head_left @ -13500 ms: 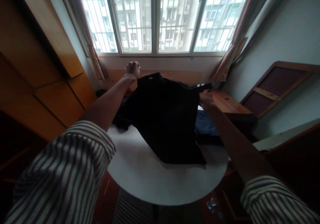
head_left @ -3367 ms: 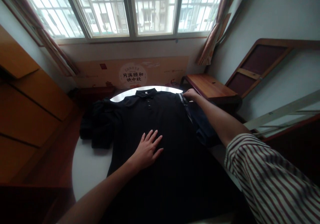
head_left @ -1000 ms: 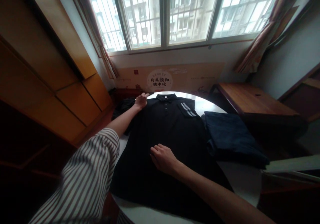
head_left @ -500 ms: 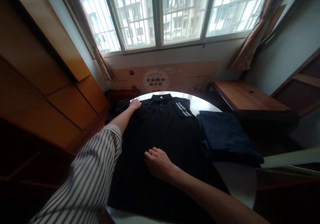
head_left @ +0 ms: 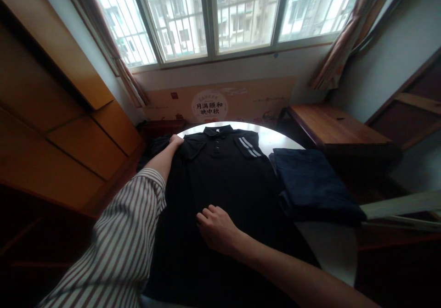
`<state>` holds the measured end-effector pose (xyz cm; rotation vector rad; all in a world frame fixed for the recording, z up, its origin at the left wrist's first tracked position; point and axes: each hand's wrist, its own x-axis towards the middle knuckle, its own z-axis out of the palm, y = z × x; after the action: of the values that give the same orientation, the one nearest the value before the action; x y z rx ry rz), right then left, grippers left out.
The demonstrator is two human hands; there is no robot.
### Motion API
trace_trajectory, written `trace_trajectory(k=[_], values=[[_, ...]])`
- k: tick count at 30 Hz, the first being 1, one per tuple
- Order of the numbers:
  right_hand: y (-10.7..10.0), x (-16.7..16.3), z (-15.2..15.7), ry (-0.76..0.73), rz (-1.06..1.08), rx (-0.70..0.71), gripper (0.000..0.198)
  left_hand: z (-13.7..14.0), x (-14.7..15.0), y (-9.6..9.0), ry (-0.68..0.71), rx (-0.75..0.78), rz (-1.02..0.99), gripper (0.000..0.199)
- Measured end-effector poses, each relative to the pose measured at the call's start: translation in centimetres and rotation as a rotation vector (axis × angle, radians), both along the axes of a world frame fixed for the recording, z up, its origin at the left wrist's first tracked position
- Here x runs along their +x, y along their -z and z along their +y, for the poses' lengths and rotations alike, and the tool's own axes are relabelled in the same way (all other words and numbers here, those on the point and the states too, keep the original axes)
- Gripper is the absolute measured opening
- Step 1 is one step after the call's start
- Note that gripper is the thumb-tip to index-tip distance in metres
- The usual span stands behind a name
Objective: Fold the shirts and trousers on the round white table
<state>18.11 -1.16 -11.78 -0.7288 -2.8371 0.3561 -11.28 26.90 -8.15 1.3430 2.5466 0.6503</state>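
A black polo shirt (head_left: 234, 184) lies spread front up, its collar at the far end and two pale stripes on the sleeve at right. At the shirt's far left, by the other sleeve (head_left: 191, 146), my left hand (head_left: 177, 140) is closed on the cloth. My right hand (head_left: 217, 227) is over the middle of the shirt front with its fingers curled down into the black fabric; the fingertips are hidden. Beneath the shirt is a round white table (head_left: 275, 139). Dark bunched cloth (head_left: 156, 146) lies just left of my left hand.
Folded navy cloth (head_left: 310, 184) lies on the table's right side. Beyond it stands a low wooden table (head_left: 341, 124). Wooden cabinets (head_left: 79, 138) line the left, and a barred window (head_left: 244, 14) is ahead. A pale green bar (head_left: 403, 204) juts in from the right.
My left hand has drawn slightly left and the sleeve beside it lies flatter and further left. My right hand has hardly moved on the shirt. The view has shifted a little.
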Motion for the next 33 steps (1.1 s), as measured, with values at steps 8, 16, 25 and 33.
trace_trajectory(k=[8, 16, 25, 33], values=[[-0.1, 0.3, 0.0, 0.002, 0.029, 0.014, 0.017, -5.8, 5.9, -1.0, 0.412, 0.09, 0.224, 0.03], [1.0, -0.2, 0.0, -0.026, 0.126, 0.075, 0.04, -28.7, 8.8, 0.5, 1.132, 0.18, 0.234, 0.024], [-1.3, 6.1, -8.4, -0.087, -0.065, -0.01, 0.066, -43.3, 6.5, 2.1, 1.316, 0.189, 0.325, 0.038], [2.4, 11.6, -11.5, -0.043, -0.08, 0.238, 0.046, -43.6, 5.3, 2.7, 1.373, 0.245, 0.475, 0.035]])
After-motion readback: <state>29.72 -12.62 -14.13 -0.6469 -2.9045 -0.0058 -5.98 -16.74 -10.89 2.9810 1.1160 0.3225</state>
